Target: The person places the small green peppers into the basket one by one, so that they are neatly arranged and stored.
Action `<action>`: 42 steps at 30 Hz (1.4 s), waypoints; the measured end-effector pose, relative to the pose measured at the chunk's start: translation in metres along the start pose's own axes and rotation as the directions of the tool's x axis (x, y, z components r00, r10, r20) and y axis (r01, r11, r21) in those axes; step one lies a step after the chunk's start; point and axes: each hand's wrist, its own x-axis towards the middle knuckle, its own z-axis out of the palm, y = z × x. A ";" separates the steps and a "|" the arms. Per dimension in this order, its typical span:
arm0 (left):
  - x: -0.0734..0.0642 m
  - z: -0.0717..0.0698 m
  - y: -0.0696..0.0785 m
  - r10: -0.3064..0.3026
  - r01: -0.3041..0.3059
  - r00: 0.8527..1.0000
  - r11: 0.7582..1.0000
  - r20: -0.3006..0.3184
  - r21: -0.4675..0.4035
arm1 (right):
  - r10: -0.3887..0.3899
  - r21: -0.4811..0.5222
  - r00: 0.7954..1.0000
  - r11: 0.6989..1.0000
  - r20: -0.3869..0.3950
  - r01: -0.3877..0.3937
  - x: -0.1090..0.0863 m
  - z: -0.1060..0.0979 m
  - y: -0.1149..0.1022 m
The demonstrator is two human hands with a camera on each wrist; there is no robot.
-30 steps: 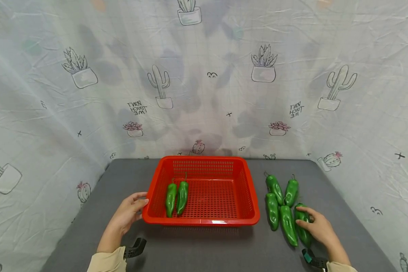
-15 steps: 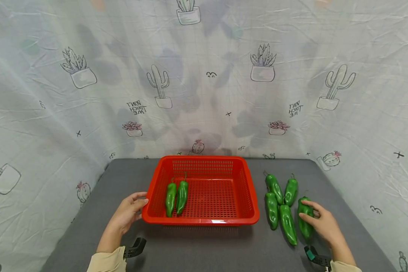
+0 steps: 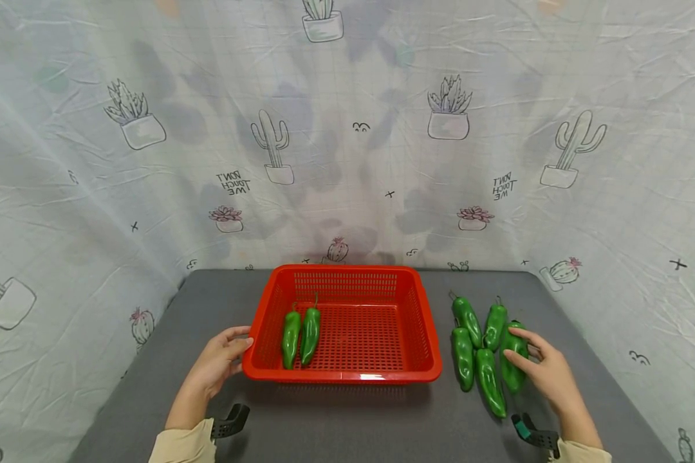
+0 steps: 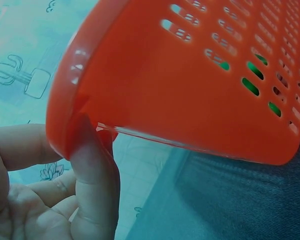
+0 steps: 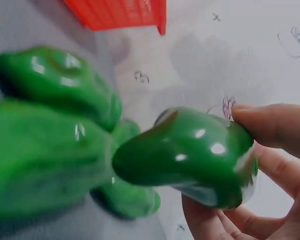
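Note:
My left hand (image 3: 215,365) pinches the left rim of a red plastic basket (image 3: 342,377), thumb on one side of the edge and fingers on the other in the left wrist view. My right hand (image 3: 547,378) holds a green chili pepper (image 3: 512,363) between thumb and fingers. The right wrist view shows the held pepper (image 5: 190,155) pointing its tip toward other blurred peppers. Inside the basket, at its left, lie two green peppers, one (image 3: 291,341) beside the other (image 3: 310,337).
Several loose green peppers (image 3: 490,386) lie in a cluster on the grey table (image 3: 347,427), between the basket and my right hand. A white sheet (image 3: 359,161) printed with cacti hangs behind and at both sides of the table.
The right hand has shifted its pepper first rightward, then back left and farther from me, lifting it. My left hand and the basket have stayed still.

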 end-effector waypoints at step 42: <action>0.002 -0.001 0.001 -0.011 0.011 1.000 1.000 0.002 -0.005 | -0.364 0.253 0.928 0.908 0.077 0.335 0.044 0.029 -0.099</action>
